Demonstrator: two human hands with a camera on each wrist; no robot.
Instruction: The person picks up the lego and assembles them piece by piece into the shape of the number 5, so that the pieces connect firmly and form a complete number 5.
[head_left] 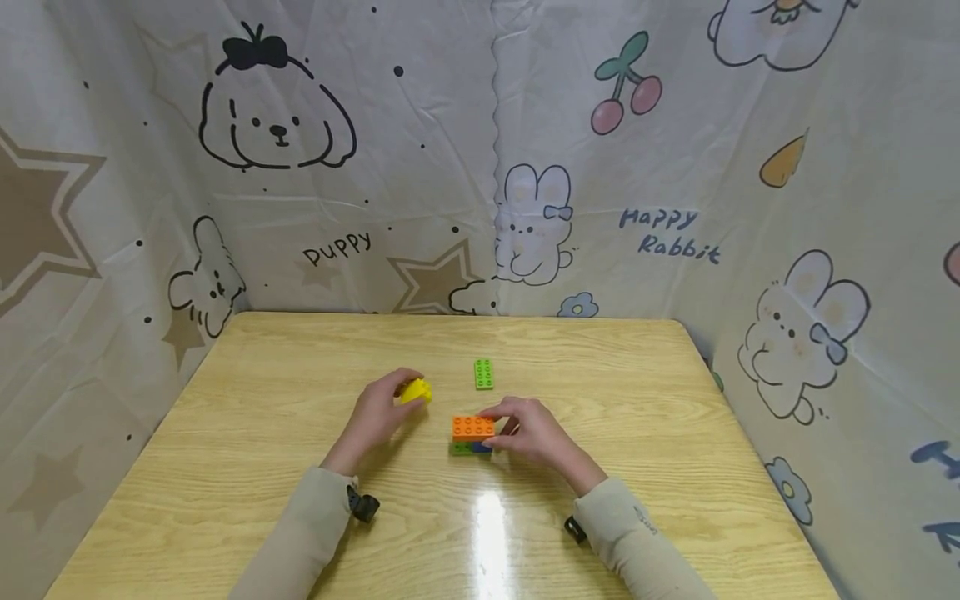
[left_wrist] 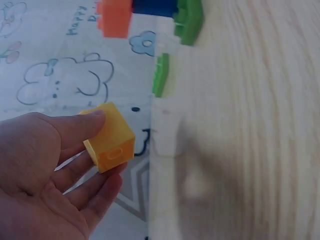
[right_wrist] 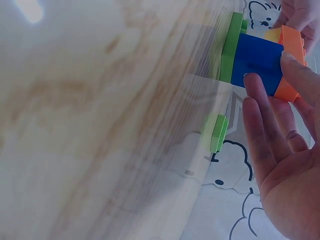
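Note:
My left hand (head_left: pixel 378 410) pinches a yellow toy brick (left_wrist: pixel 111 137) between thumb and fingers, held up over the table left of the stack. With thumb and fingertips my right hand (head_left: pixel 534 429) grips the right end of a small stack. An orange brick (head_left: pixel 472 427) forms its top, a blue brick (right_wrist: pixel 257 64) sits under it, and a green plate (right_wrist: pixel 230 47) is the base. In the head view the orange brick hides most of the blue one. Studs show on the green plate's left part.
A separate light green plate with studs (head_left: pixel 483 374) lies on the wooden table (head_left: pixel 300 358) behind the stack. A cloth printed with cartoon animals (head_left: pixel 420 167) hangs around the back and sides of the table. A bright light reflection falls near the front.

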